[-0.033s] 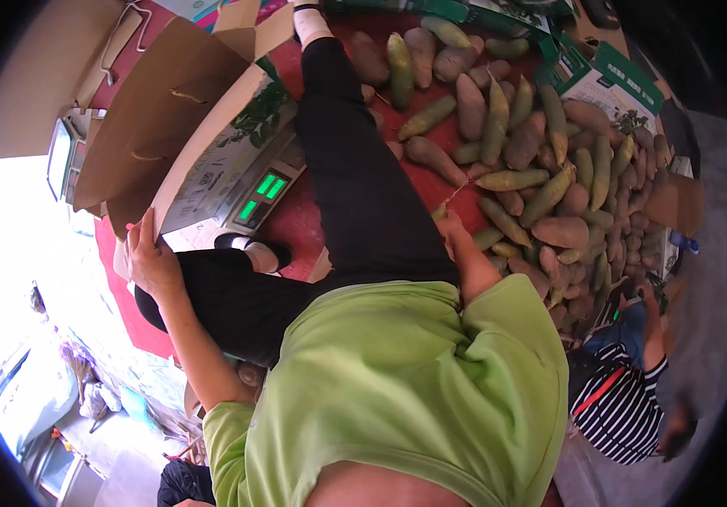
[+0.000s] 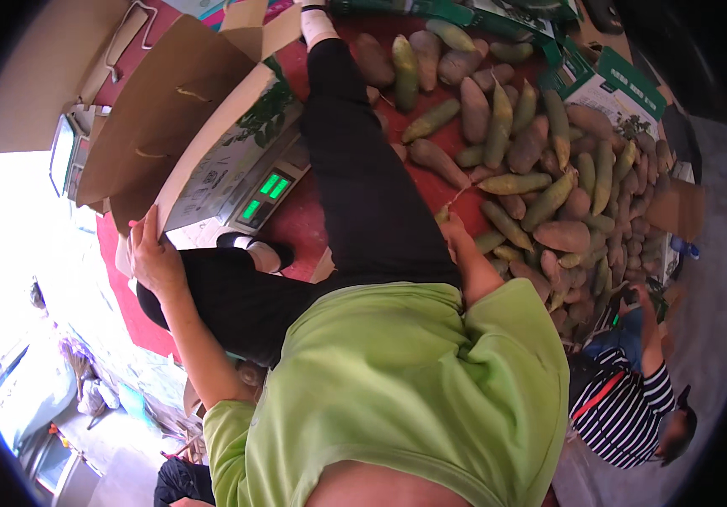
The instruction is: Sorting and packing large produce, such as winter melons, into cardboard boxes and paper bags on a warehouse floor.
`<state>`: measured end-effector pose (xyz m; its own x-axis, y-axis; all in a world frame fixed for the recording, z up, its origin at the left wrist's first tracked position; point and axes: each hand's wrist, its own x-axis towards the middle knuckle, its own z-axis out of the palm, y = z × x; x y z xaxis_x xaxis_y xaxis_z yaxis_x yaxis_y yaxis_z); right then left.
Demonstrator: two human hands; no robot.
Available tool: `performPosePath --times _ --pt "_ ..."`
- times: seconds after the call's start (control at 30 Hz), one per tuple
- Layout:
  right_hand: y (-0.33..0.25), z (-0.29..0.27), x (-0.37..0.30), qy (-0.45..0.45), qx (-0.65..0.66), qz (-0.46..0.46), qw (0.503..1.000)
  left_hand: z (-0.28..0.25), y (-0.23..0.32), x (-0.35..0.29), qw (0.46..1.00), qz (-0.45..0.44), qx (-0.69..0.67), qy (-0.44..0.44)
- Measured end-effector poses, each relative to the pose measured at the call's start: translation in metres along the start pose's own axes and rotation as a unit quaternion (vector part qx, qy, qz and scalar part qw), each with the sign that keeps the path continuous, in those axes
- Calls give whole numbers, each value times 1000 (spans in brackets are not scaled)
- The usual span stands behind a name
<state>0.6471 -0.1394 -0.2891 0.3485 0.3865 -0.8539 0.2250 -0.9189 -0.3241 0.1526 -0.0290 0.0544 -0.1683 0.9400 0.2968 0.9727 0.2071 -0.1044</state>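
My left hand (image 2: pixel 157 260) is closed on the edge of an open cardboard box (image 2: pixel 203 160), its fingers over the rim. The box has brown flaps and a leaf print, and it stands on a scale (image 2: pixel 266 190) with a lit green display. Down by my right thigh, my right hand (image 2: pixel 458 235) is closed on a green radish (image 2: pixel 442 215). Only its end and a thin root show; the rest is hidden by the hand. Around that hand lie many long green radishes (image 2: pixel 514 181) and reddish-brown root vegetables (image 2: pixel 438 160), heaped on a red cloth (image 2: pixel 397 127).
My outstretched leg (image 2: pixel 355 169) lies between the box and the heap. Green-and-white cartons (image 2: pixel 612 89) stand at the far right. A person in a striped shirt (image 2: pixel 621 410) is at the right, beside the heap. A bright window area (image 2: pixel 8 228) fills the left.
The whole view has shifted slightly. The person in the striped shirt has moved their head and arm a little. My hands keep their places.
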Motion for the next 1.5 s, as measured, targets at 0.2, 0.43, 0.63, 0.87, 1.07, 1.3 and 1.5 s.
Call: performPosePath --times 0.2,0.43,0.63,0.87,1.07,1.3,1.5 --pt "-16 -26 -24 15 11 -125 992 0 -1 -1 1000 -10 -4 -11" --pt "-130 -74 -82 64 43 -397 914 -5 1 0 1000 -17 -16 11" --pt "-291 -95 -209 60 158 -565 808 -5 -2 0 1000 -9 -24 12" --pt "-415 -42 -306 -124 231 -720 643 -7 -2 0 1000 -11 -25 8" --pt "-453 81 -325 -133 56 -744 653 -7 2 1 1000 -5 -17 14" --pt "-440 190 -336 35 -197 -775 599 -5 -2 -1 999 -21 -22 -21" --pt "-429 162 -333 12 -255 -797 547 -2 -5 -2 999 -17 -24 -16"
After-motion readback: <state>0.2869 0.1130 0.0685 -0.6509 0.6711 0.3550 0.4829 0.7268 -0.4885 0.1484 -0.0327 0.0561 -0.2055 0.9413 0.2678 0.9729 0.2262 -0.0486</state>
